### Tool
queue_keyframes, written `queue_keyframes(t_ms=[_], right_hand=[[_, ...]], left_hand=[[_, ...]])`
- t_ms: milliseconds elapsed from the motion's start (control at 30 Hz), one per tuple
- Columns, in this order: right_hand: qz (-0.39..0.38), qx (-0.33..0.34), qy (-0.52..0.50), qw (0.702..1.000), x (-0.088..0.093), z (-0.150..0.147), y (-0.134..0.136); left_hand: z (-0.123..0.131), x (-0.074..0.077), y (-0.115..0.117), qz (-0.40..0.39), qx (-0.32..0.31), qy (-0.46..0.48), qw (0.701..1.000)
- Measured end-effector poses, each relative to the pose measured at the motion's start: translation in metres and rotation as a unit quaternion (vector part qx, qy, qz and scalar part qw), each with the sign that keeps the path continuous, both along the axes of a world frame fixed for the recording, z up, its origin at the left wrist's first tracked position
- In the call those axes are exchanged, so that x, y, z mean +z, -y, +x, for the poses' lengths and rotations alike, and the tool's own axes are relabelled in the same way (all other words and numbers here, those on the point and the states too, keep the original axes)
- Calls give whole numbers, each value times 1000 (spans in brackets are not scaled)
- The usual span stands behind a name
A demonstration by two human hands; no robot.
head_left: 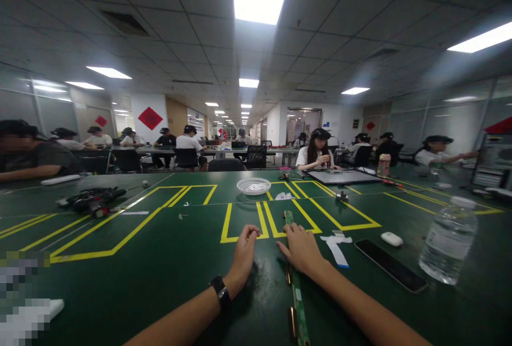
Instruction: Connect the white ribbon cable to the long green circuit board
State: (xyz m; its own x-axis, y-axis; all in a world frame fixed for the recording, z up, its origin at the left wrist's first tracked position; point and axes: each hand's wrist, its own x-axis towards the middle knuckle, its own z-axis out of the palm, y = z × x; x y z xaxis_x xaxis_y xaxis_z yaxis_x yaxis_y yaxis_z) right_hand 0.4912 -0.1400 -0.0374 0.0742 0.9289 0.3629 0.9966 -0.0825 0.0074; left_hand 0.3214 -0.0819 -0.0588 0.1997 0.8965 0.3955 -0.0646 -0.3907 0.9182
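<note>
A long narrow green circuit strip lies on the green table, running from my body toward the yellow tape boxes. My right hand rests on top of it, fingers curled down over the strip. Just left of it, my left hand sits on the table with a black watch on the wrist. Its fingertips are pinched together at the yellow tape line, and what they hold is too small to make out.
White ribbon cables, a black phone, a small white case and a water bottle lie to the right. A white basket dish stands ahead, black tools at left. Other people sit at the tables behind.
</note>
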Motion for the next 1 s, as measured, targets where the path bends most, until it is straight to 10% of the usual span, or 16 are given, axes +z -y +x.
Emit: queue_keyframes(t_ms=[400, 700, 1000], right_hand=[[-100, -32, -9, 994, 5, 32, 3], [-24, 83, -17, 996, 21, -17, 26], [48, 238, -30, 970, 27, -39, 40]], left_hand=[[4, -3, -2, -32, -66, 0, 997], [11, -7, 1, -69, -147, -68, 984], [7, -4, 4, -123, -125, 68, 982]])
